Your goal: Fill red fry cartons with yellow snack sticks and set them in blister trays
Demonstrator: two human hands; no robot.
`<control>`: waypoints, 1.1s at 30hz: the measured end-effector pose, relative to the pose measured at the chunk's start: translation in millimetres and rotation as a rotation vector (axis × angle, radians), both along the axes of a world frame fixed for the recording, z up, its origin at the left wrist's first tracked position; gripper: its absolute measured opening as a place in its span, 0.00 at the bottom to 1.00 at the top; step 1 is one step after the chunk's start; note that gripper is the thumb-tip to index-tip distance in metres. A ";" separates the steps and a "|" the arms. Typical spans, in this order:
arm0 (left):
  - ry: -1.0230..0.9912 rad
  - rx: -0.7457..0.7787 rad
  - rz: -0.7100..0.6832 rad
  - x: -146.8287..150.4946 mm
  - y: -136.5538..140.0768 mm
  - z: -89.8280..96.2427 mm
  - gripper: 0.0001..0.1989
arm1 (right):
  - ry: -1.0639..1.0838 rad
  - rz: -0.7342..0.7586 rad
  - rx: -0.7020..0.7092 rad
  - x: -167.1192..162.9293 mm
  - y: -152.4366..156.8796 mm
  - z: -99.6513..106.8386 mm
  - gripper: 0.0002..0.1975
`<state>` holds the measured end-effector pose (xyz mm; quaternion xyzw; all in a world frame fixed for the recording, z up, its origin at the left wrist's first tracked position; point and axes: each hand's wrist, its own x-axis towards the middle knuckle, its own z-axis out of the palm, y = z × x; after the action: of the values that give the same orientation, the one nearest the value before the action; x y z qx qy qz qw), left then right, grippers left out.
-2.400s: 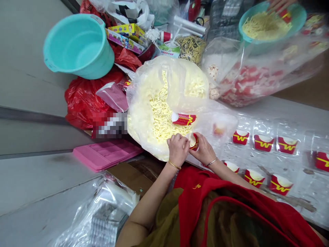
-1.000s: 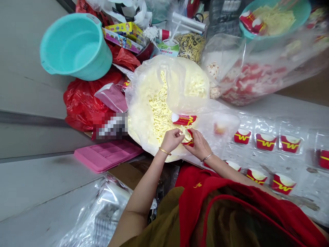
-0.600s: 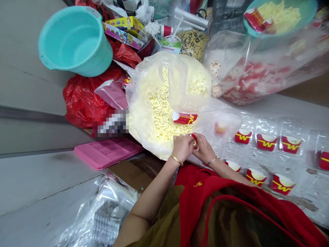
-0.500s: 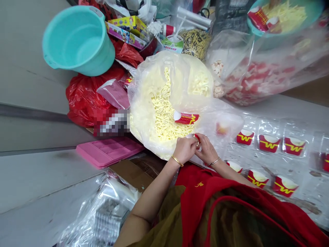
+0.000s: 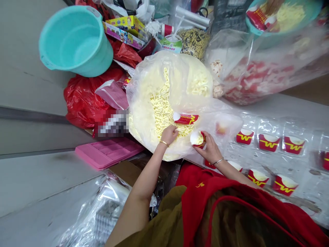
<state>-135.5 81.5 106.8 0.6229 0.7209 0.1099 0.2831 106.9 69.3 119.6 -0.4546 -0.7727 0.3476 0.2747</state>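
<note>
My right hand (image 5: 210, 150) grips a small red fry box (image 5: 202, 140) by its side; its white opening faces left, with pale yellow pieces inside. My left hand (image 5: 169, 134) is over the near part of a heap of pale yellow fry-shaped pieces (image 5: 162, 109). Its fingers are drawn together at the pieces, and what is between them, if anything, is hidden. The heap lies in a large clear plastic bag (image 5: 140, 85) spread open. Another red fry box (image 5: 186, 118) with a yellow zigzag lies on the heap, just beyond my left hand.
To the right, several fry boxes (image 5: 269, 142) sit in clear plastic trays. A turquoise bucket (image 5: 74, 37) stands at the upper left, above a red bag (image 5: 79, 99). A pink tray (image 5: 108, 152) lies left of the heap. At the upper right, another person's hand (image 5: 274, 6) is over a turquoise basin (image 5: 312, 17).
My hands were together at the fry box. The left hand has moved left and away onto the heap, while the right keeps the box, now turned with its opening visible.
</note>
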 end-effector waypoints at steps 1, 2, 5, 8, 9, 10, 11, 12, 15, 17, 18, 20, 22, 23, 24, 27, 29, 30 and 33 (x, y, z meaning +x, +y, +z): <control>-0.096 0.019 0.078 -2.9 -1.2 1.0 0.06 | -0.003 -0.005 0.001 0.1 1.3 -0.3 0.34; -0.185 0.035 0.154 -6.0 -2.3 2.8 0.07 | -0.006 -0.009 0.002 -0.3 2.8 -0.6 0.34; -0.388 0.084 0.320 -14.4 -4.9 9.2 0.10 | -0.007 -0.007 0.002 -3.6 6.5 -1.2 0.34; -0.580 0.047 0.404 -18.9 -5.8 11.9 0.10 | -0.006 0.015 -0.004 -8.2 8.0 -1.2 0.34; -0.613 0.022 0.429 -19.7 -6.0 11.5 0.11 | -0.008 0.019 -0.006 -9.4 8.0 -1.0 0.34; -0.612 0.007 0.458 -20.3 -6.1 10.8 0.11 | -0.011 0.022 -0.010 -10.2 7.8 -0.8 0.34; -0.588 0.006 0.484 -20.9 -6.4 9.8 0.12 | -0.015 0.023 -0.014 -10.8 7.6 -0.3 0.34; -0.558 0.017 0.509 -21.3 -6.6 9.0 0.12 | -0.018 0.023 -0.018 -11.1 7.3 0.2 0.34; -0.540 0.041 0.574 -21.3 -7.4 9.7 0.13 | -0.024 0.027 -0.022 -10.9 7.2 2.5 0.34; -0.594 0.028 0.610 -19.6 -7.8 15.2 0.13 | -0.029 0.026 -0.024 -10.9 7.8 3.8 0.34; -0.630 0.020 0.619 -17.9 -7.9 19.8 0.14 | -0.032 0.027 -0.024 -11.2 8.2 4.1 0.34; -0.713 0.026 0.616 -12.7 -8.1 32.0 0.14 | -0.042 0.026 -0.022 -12.6 8.9 3.7 0.34; -0.775 0.070 0.606 -4.1 -8.5 46.3 0.14 | -0.048 0.024 -0.010 -15.6 9.3 2.4 0.34; -0.793 0.095 0.606 1.5 -8.8 53.2 0.13 | -0.050 0.025 -0.004 -17.8 9.3 1.8 0.34; -0.804 0.115 0.608 8.0 -9.3 59.4 0.13 | -0.049 0.026 0.001 -20.3 9.2 1.4 0.35; -0.789 0.141 0.557 29.6 -12.6 71.6 0.11 | -0.033 0.033 0.009 -28.9 9.0 3.2 0.36; -0.670 0.174 0.435 42.2 -16.7 75.2 0.10 | -0.019 0.026 0.015 -33.4 9.6 7.2 0.36; -0.583 0.200 0.353 47.1 -19.0 76.7 0.09 | -0.013 0.019 0.020 -34.7 10.1 9.7 0.36; -0.303 0.278 0.123 56.5 -25.8 84.1 0.09 | 0.000 0.001 0.047 -34.2 12.7 16.9 0.35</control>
<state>-79.0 55.7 190.9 0.5872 0.6845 0.3178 0.2926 72.7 82.0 136.5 -0.4475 -0.7808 0.3296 0.2853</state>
